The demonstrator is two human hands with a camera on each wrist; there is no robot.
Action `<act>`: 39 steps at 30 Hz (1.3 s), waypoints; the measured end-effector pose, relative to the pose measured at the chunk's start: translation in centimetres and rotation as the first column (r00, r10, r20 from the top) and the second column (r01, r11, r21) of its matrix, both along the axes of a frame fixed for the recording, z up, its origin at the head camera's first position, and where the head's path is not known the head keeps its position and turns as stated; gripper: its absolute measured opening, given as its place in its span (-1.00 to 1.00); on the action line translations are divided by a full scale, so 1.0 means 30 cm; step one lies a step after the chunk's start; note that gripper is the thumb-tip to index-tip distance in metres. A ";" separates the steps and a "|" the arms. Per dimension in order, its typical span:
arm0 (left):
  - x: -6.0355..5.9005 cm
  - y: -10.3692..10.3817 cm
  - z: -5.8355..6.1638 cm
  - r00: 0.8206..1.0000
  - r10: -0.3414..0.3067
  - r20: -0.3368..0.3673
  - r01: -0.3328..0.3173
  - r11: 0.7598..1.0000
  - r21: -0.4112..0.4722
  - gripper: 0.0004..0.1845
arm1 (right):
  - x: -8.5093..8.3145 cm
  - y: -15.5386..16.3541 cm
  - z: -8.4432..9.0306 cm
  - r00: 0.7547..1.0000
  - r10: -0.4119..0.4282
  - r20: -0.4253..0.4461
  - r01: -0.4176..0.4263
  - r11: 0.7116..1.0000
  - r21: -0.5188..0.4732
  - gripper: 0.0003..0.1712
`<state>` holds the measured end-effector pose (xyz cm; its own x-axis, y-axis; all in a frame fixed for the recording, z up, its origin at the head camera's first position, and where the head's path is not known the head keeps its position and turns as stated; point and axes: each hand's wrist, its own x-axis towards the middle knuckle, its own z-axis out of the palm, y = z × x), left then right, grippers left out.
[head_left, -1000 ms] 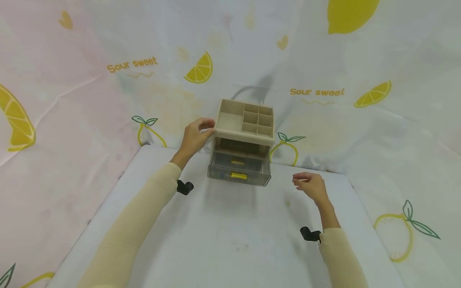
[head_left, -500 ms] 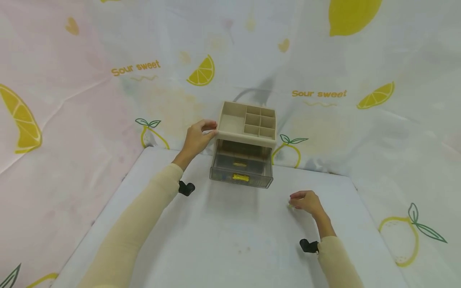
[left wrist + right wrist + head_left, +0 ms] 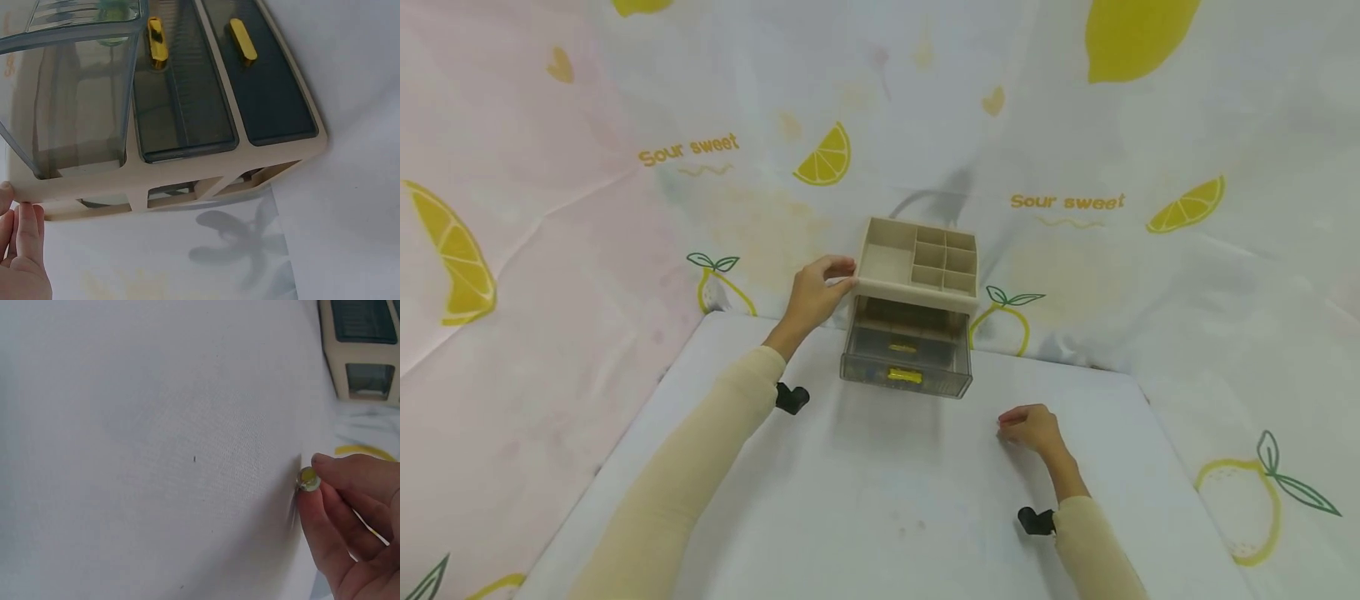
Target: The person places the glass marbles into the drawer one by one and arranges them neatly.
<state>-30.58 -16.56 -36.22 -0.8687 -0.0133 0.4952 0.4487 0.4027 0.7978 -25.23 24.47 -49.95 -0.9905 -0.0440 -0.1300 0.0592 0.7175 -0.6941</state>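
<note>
head view showed a beige drawer organizer (image 3: 913, 312) standing at the back of a white table (image 3: 865, 500), against a lemon-print cloth backdrop (image 3: 587, 167). left hand (image 3: 816, 292) gripped the organizer's top left edge, thumb and fingers curled round the rim of the divided top tray (image 3: 917, 258). lower clear grey drawer (image 3: 906, 375) was pulled out toward the person, gold handle (image 3: 904, 377) on its front; a second gold handle sat on the drawer above it. right hand (image 3: 1028, 427) was down on the table, right of and nearer than the organizer, apart from it, fingers curled. right wrist view showed thumb and fingertip pinching a small yellow-green bead (image 3: 307, 479) right at the table surface; couldn't tell if the bead was lifted or touching. organizer corner was at the top right of that view. left wrist view showed fingertips (image 3: 25, 225) pressed on the beige frame edge, drawers seen from the side. black wrist mounts (image 3: 792, 397) showed at both cream sleeves.
</note>
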 end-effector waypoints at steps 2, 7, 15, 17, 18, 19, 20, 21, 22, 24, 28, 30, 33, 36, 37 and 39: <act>0.003 0.002 -0.003 1.000 0.003 0.010 -0.003 1.000 -0.011 -0.66 | 0.005 0.002 -0.006 1.000 -0.007 0.001 0.007 1.000 0.012 -0.78; 0.008 -0.002 -0.004 1.000 0.009 0.012 -0.009 1.000 -0.009 -0.65 | -0.001 0.000 -0.008 1.000 -0.007 -0.030 0.007 1.000 0.016 -0.80; 0.011 -0.005 -0.001 1.000 0.005 0.001 -0.005 1.000 0.004 -0.65 | -0.030 -0.014 0.117 0.991 0.012 -0.136 -0.020 0.998 -0.061 -0.71; 0.010 -0.004 -0.001 1.000 0.002 0.002 -0.002 1.000 0.010 -0.65 | -0.034 -0.022 0.160 0.989 0.016 -0.149 -0.032 0.994 -0.108 -0.68; 0.011 -0.003 -0.001 1.000 0.003 0.000 -0.003 1.000 0.010 -0.65 | -0.036 -0.028 0.183 0.988 0.019 -0.156 -0.040 0.990 -0.133 -0.66; 0.010 -0.002 -0.002 1.000 0.003 -0.002 -0.003 1.000 0.011 -0.65 | -0.037 -0.037 0.207 0.987 0.020 -0.162 -0.047 0.985 -0.164 -0.64; 0.010 -0.002 -0.002 1.000 0.005 -0.003 -0.005 1.000 0.012 -0.65 | -0.038 -0.048 0.232 0.985 0.017 -0.171 -0.050 0.980 -0.191 -0.63; 0.010 -0.002 -0.003 1.000 0.007 -0.006 -0.007 1.000 0.011 -0.65 | -0.038 -0.059 0.257 0.983 0.019 -0.182 -0.059 0.975 -0.214 -0.62; 0.010 -0.002 -0.004 1.000 0.007 -0.009 -0.007 1.000 0.012 -0.66 | -0.038 -0.070 0.282 0.981 0.023 -0.194 -0.068 0.971 -0.230 -0.61; 0.011 -0.002 -0.005 1.000 0.007 -0.012 -0.007 1.000 0.011 -0.66 | -0.036 -0.096 0.331 0.974 0.029 -0.225 -0.088 0.962 -0.257 -0.60; 0.014 -0.002 -0.005 1.000 0.008 -0.014 -0.008 1.000 0.009 -0.66 | -0.028 -0.147 0.419 0.954 0.055 -0.295 -0.142 0.948 -0.284 -0.62; 0.014 0.000 -0.003 1.000 0.008 -0.013 -0.008 1.000 0.010 -0.66 | -0.024 -0.176 0.455 0.941 0.071 -0.331 -0.178 0.935 -0.305 -0.64; 0.014 0.001 0.001 1.000 0.011 -0.008 -0.010 1.000 0.006 -0.66 | -0.019 -0.221 0.494 0.925 0.101 -0.366 -0.230 0.917 -0.326 -0.68; 0.012 0.003 0.004 1.000 0.008 -0.006 -0.008 1.000 0.004 -0.66 | -0.015 -0.259 0.512 0.917 0.135 -0.374 -0.268 0.904 -0.332 -0.71; 0.012 0.004 0.004 1.000 0.008 -0.007 -0.008 1.000 0.003 -0.65 | -0.014 -0.270 0.514 0.917 0.146 -0.372 -0.277 0.904 -0.326 -0.72; 0.010 0.004 0.004 1.000 0.009 -0.008 -0.009 1.000 0.004 -0.65 | -0.013 -0.290 0.516 0.913 0.173 -0.371 -0.295 0.906 -0.303 -0.72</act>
